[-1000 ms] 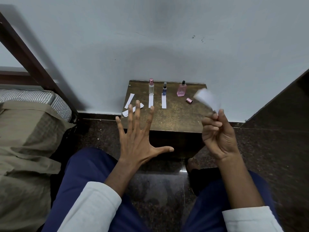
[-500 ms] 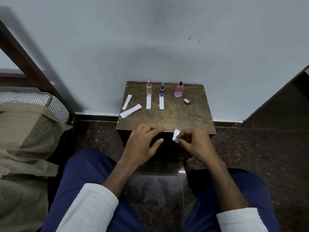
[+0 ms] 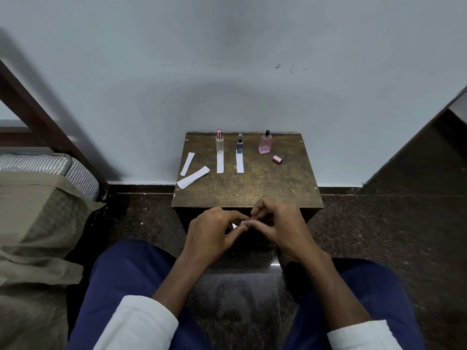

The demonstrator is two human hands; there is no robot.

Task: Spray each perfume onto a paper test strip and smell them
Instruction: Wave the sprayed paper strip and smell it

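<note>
Mostly hidden: paper strip (image 3: pixel 234 225), only white slivers showing, pinched between left hand (image 3: pixel 211 232) and right hand (image 3: pixel 276 227) at the desk (image 3: pixel 252 188) front edge. Exact grip of each fingertip hard to make out.

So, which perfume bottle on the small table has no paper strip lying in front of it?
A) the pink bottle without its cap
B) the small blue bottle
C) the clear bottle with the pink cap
A: the pink bottle has only bare table before it, with the loose pink cap to its right, while the clear bottle and the blue bottle each have a white strip in front.
</note>
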